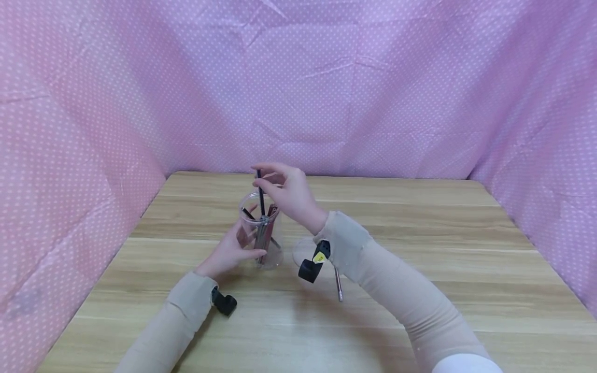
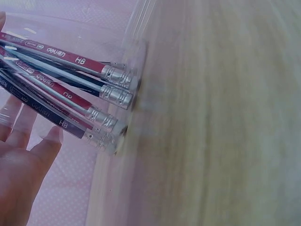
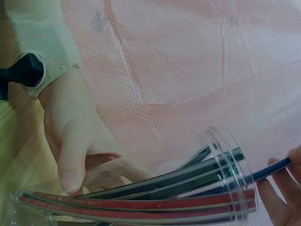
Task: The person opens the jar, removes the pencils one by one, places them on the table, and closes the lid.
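Observation:
A clear plastic jar (image 1: pixel 276 258) stands on the table, holding several red and dark pencils (image 2: pixel 73 56) with their eraser ends at the bottom. My left hand (image 1: pixel 229 252) grips the jar around its side, the thumb across the front. Above the rim, my right hand (image 1: pixel 295 194) pinches a dark pencil (image 1: pixel 261 201) near its upper end. That pencil's lower part is inside the jar. In the right wrist view, the held pencil (image 3: pixel 275 168) passes through the jar's opening, and the right fingertips are at the frame's edge.
Just right of the jar lies a clear round lid (image 1: pixel 302 249), partly covered by the right wrist's camera. One more pencil (image 1: pixel 338 287) lies on the wooden table (image 1: pixel 420 248), half hidden by the right forearm. Pink dotted cloth (image 1: pixel 317 103) surrounds the table's back and sides.

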{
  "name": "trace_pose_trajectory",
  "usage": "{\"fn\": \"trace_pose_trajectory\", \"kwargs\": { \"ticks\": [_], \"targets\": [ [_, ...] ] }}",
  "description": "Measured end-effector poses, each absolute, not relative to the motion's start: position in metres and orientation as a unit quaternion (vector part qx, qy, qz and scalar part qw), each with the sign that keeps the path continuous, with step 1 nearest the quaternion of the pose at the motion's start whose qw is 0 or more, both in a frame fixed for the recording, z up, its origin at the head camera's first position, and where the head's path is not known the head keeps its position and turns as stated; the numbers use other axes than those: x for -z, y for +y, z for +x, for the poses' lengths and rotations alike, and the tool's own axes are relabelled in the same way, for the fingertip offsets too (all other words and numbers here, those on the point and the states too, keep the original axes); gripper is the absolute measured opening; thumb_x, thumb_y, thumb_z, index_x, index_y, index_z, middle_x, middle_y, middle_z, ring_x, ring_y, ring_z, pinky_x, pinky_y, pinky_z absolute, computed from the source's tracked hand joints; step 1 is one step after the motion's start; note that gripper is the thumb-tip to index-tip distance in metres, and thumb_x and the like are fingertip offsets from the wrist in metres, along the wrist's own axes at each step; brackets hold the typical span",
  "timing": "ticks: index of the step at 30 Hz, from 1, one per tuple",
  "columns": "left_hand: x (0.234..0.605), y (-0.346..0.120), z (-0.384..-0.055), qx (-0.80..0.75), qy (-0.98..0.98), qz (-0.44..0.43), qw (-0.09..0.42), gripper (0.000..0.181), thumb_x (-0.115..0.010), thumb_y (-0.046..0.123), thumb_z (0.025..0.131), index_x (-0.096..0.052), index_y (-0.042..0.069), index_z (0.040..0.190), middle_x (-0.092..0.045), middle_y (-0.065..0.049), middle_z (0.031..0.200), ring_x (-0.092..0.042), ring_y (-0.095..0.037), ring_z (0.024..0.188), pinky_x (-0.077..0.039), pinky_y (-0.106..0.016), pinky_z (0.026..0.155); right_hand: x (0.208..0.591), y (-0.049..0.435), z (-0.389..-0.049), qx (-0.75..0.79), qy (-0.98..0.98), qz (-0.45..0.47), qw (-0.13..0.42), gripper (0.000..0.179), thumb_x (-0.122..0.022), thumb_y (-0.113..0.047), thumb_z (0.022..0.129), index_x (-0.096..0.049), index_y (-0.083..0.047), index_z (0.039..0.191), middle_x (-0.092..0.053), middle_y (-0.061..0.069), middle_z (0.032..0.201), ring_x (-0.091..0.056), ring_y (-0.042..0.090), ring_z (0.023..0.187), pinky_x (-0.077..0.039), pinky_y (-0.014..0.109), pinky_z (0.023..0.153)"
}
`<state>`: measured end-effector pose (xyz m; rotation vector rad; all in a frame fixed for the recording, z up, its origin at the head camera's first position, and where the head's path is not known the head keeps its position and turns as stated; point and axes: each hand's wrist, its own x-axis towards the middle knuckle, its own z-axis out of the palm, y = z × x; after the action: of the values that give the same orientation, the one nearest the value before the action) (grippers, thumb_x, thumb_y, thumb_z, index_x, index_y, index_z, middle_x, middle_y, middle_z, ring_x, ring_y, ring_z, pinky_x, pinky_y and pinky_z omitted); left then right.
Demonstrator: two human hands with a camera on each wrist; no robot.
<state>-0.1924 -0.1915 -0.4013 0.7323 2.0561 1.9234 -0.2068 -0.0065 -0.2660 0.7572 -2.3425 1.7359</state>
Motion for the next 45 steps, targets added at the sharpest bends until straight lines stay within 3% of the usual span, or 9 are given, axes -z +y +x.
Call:
{"fn": "trace_pose_trajectory", "kwargs": {
  "ticks": [5, 13, 19, 22, 28, 33, 36, 40, 45],
  "targets": [
    [0.402, -0.192, -0.193, -0.657, 0.701, 0.255, 0.113, 0.104, -0.072, -0.006, 0.077, -0.008, 0.028, 0.152, -0.023, -0.01, 0.156, -0.022, -0.022, 0.143, -0.017, -0.046, 0.118, 0.264, -0.006, -0.208, -0.617, -0.746, 0.238, 0.077, 0.029, -0.059, 0.0, 0.091, -0.063, -0.001, 0.119, -0.068, 0.016, 0.105, -0.069, 0.024, 0.094, -0.057, 0.023, 0.08],
    [0.4, -0.192, -0.191, -0.637, 0.727, 0.234, 0.104, 0.106, -0.074, -0.005, 0.075, -0.007, 0.024, 0.153, -0.03, -0.014, 0.153, -0.03, -0.029, 0.139, -0.024, -0.045, 0.115, 0.262, -0.005, -0.208, -0.634, -0.732, 0.21, 0.131, 0.031, -0.057, -0.001, 0.092, -0.06, -0.002, 0.123, -0.066, 0.017, 0.107, -0.068, 0.026, 0.094, -0.058, 0.023, 0.078],
    [0.399, -0.192, -0.191, -0.637, 0.729, 0.226, 0.106, 0.105, -0.074, -0.005, 0.075, -0.009, 0.024, 0.152, -0.034, -0.013, 0.151, -0.034, -0.028, 0.137, -0.024, -0.044, 0.115, 0.26, -0.002, -0.213, -0.677, -0.696, 0.183, 0.155, 0.034, -0.054, 0.0, 0.093, -0.056, -0.002, 0.127, -0.061, 0.019, 0.111, -0.067, 0.032, 0.09, -0.06, 0.033, 0.076],
    [0.4, -0.193, -0.193, -0.64, 0.724, 0.234, 0.106, 0.105, -0.073, -0.006, 0.075, -0.008, 0.023, 0.152, -0.034, -0.014, 0.151, -0.033, -0.029, 0.137, -0.023, -0.046, 0.115, 0.258, 0.0, -0.216, -0.71, -0.671, 0.162, 0.142, 0.034, -0.052, 0.001, 0.094, -0.055, -0.002, 0.128, -0.059, 0.017, 0.112, -0.067, 0.027, 0.085, -0.06, 0.039, 0.077],
    [0.401, -0.192, -0.193, -0.647, 0.718, 0.232, 0.109, 0.105, -0.073, -0.006, 0.075, -0.009, 0.026, 0.152, -0.032, -0.012, 0.153, -0.031, -0.028, 0.139, -0.02, -0.047, 0.117, 0.262, 0.004, -0.225, -0.753, -0.639, 0.121, 0.101, 0.033, -0.051, 0.001, 0.095, -0.054, -0.003, 0.127, -0.061, 0.015, 0.104, -0.065, 0.011, 0.076, -0.06, 0.038, 0.077],
    [0.401, -0.192, -0.194, -0.636, 0.73, 0.226, 0.105, 0.106, -0.074, -0.005, 0.074, -0.007, 0.022, 0.152, -0.031, -0.014, 0.153, -0.032, -0.03, 0.138, -0.021, -0.051, 0.116, 0.268, 0.007, -0.23, -0.773, -0.618, 0.12, 0.076, 0.034, -0.048, -0.001, 0.096, -0.05, -0.005, 0.13, -0.061, 0.014, 0.1, -0.065, 0.01, 0.073, -0.057, 0.048, 0.082],
    [0.401, -0.193, -0.194, -0.624, 0.743, 0.22, 0.104, 0.107, -0.074, -0.004, 0.074, -0.006, 0.02, 0.153, -0.031, -0.014, 0.153, -0.032, -0.032, 0.138, -0.023, -0.053, 0.114, 0.271, 0.007, -0.232, -0.775, -0.615, 0.133, 0.064, 0.034, -0.047, -0.003, 0.097, -0.048, -0.006, 0.132, -0.061, 0.02, 0.101, -0.066, 0.012, 0.073, -0.056, 0.052, 0.082],
    [0.4, -0.193, -0.193, -0.624, 0.743, 0.216, 0.104, 0.106, -0.075, -0.002, 0.074, -0.01, 0.026, 0.152, -0.03, -0.012, 0.153, -0.03, -0.03, 0.14, -0.021, -0.052, 0.116, 0.274, 0.01, -0.235, -0.766, -0.623, 0.146, 0.053, 0.036, -0.049, -0.002, 0.096, -0.047, -0.007, 0.132, -0.059, 0.027, 0.105, -0.067, 0.015, 0.076, -0.058, 0.048, 0.079],
    [0.4, -0.193, -0.191, -0.622, 0.746, 0.215, 0.103, 0.103, -0.077, 0.001, 0.074, -0.014, 0.03, 0.151, -0.034, -0.009, 0.152, -0.033, -0.028, 0.138, -0.024, -0.048, 0.115, 0.277, 0.014, -0.234, -0.768, -0.615, 0.178, 0.018, 0.049, -0.053, 0.009, 0.091, -0.041, -0.006, 0.137, -0.06, 0.02, 0.099, -0.067, 0.013, 0.078, -0.054, 0.055, 0.085]
  ]
}}
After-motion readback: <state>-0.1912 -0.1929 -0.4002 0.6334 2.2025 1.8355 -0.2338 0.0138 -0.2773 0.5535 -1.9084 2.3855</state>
